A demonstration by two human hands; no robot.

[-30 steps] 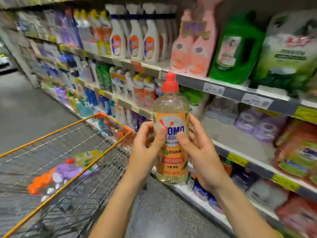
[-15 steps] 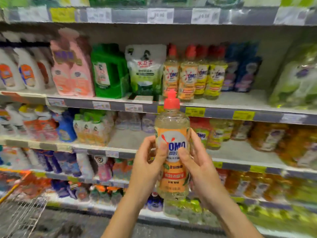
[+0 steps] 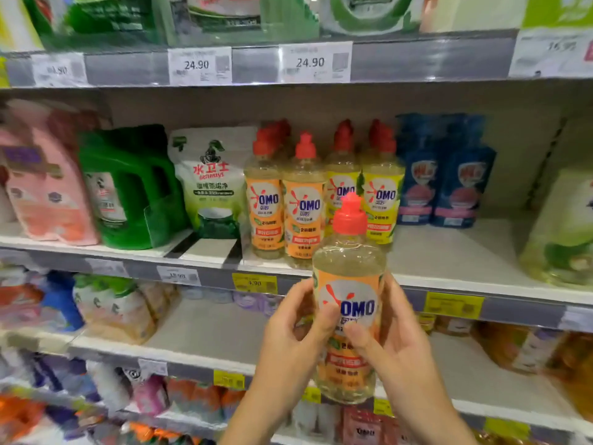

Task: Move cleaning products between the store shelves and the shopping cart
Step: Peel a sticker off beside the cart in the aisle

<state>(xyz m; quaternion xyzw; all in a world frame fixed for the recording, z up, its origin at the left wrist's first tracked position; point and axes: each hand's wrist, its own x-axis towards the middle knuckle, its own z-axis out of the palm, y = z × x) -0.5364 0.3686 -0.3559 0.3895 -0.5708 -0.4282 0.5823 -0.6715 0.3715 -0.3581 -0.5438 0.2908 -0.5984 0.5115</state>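
An upright OMO dish-soap bottle [image 3: 349, 284], clear with an orange label and red cap, is held between both hands in front of the shelves. My left hand [image 3: 288, 335] grips its left side, thumb across the label. My right hand [image 3: 394, 345] grips its right side, thumb on the label too. Just behind and above it, several matching OMO bottles [image 3: 301, 203] stand in rows on the middle shelf [image 3: 449, 277], orange-labelled on the left and yellow-labelled on the right. The shopping cart is out of view.
On the same shelf stand a green detergent jug [image 3: 128, 187], a white-green refill pouch [image 3: 211, 181], pink pouches [image 3: 41, 181] and blue pouches [image 3: 446, 175]. Bare shelf board lies right of the OMO rows. Shelves above and below carry more products and price tags.
The view has swung right from the cart and aisle onto the shelves and closed in. The bottle stays held in both hands, now nearer the shelf's OMO rows.
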